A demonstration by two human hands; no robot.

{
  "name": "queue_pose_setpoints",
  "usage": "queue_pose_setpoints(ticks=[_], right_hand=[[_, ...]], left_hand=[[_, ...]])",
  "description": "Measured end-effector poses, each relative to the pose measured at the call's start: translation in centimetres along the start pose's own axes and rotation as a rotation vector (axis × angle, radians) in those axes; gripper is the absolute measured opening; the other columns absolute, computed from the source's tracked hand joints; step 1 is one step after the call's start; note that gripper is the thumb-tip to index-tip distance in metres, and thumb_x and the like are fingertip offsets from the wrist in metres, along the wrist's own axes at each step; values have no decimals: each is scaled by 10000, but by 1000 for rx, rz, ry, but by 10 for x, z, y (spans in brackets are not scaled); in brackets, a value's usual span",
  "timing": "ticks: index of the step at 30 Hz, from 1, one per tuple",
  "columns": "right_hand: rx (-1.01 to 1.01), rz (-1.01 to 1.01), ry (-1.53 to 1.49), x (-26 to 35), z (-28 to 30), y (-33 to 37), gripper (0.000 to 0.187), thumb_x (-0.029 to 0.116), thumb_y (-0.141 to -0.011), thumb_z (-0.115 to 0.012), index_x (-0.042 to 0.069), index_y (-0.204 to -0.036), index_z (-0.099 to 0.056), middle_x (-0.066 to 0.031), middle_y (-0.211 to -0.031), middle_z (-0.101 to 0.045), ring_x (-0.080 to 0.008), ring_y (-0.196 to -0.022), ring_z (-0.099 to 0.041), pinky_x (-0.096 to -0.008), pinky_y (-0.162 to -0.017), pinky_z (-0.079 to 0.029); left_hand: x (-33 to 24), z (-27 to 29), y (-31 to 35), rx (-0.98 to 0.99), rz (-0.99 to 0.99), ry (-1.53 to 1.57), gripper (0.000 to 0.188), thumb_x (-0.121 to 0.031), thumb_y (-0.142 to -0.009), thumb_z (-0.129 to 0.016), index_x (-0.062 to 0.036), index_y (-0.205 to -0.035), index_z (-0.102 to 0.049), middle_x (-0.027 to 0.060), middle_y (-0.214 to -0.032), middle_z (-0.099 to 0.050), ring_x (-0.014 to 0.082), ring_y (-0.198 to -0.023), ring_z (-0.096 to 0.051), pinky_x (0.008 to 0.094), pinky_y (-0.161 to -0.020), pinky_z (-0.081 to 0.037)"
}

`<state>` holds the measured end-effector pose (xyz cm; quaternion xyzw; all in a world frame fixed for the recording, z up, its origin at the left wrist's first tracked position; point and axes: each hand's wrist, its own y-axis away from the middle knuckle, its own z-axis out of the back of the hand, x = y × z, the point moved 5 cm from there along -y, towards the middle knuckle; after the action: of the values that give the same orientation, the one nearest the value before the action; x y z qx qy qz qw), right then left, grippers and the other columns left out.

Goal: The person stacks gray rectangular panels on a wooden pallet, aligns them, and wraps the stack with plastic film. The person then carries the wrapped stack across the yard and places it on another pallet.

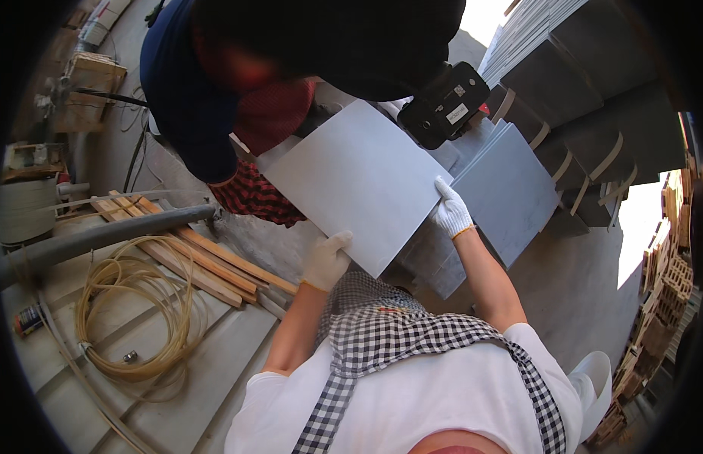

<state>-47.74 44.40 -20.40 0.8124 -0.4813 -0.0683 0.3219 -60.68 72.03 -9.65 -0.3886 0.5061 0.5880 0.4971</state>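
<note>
A flat, square light-grey tile point(359, 185) hangs tilted in front of me, held at two of its edges. My left hand point(327, 261), in a white work glove and a little blurred, grips the near left edge with its thumb on top. On the right edge, my gloved right hand point(451, 208) is closed with its thumb over the face; the fingers beneath are hidden. Beyond the tile a co-worker in a dark blue sleeve point(188, 98) leans close, a red checked cuff point(253, 193) near the tile's left corner. Beside my right hand lies a stack of grey tiles point(510, 189).
Tall stacks of strapped grey tiles point(593, 68) stand at the far right, with wooden pallets point(669, 280) nearer. On the left lie a coiled yellowish hose point(132, 303), wooden strips point(192, 257) and a thick grey pipe point(101, 238). A black device point(446, 106) is at the co-worker's head.
</note>
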Motion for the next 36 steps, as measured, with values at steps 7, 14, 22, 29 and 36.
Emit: queue_pose_setpoints(ticks=[7, 14, 22, 29, 36], right_hand=[[-161, 88, 107, -28, -31, 104, 332, 172, -949, -676, 26, -1235, -592, -128, -1212, -649, -296, -1112, -628, -450, -1000, -517], [-169, 181, 268, 24, -7, 157, 241, 103, -950, -643, 5, -1170, -630, -125, -1172, -673, -266, -1097, -646, -414, -996, -517], [-225, 359, 330, 56, -19, 173, 229, 72, -933, -661, 21, -1153, -620, -76, -1108, -654, -219, -1044, -625, -382, -952, -512], [-299, 539, 367, 83, -56, 230, 299, 101, -957, -619, 7, -1238, -579, -98, -1181, -622, -225, -1104, -599, -403, -988, -490], [-400, 712, 538, 90, -44, 291, 362, 91, -965, -581, 17, -1316, -531, -118, -1220, -599, -234, -1120, -593, -395, -977, -492]], left_hand=[[-26, -19, 28, 73, -154, -150, 191, 4, -927, -540, 21, -1070, -665, 148, -1104, -693, 242, -1059, -663, 356, -887, -527], [2, -86, 20, 264, 442, 1265, 389, -51, -902, -624, -8, -1282, -550, 133, -1271, -596, 263, -1180, -586, 391, -1035, -465], [25, -99, -52, 249, 542, 1640, 501, -198, -926, -670, -29, -1357, -480, 92, -1318, -576, 226, -1238, -549, 406, -1095, -430], [9, -127, -57, 537, 481, 1575, 467, -232, -957, -663, -38, -1346, -491, 68, -1298, -590, 217, -1242, -546, 398, -1091, -437], [-29, -162, -62, 477, 581, 1434, 378, -200, -984, -614, -8, -1297, -522, 109, -1249, -606, 217, -1145, -611, 400, -1015, -506]])
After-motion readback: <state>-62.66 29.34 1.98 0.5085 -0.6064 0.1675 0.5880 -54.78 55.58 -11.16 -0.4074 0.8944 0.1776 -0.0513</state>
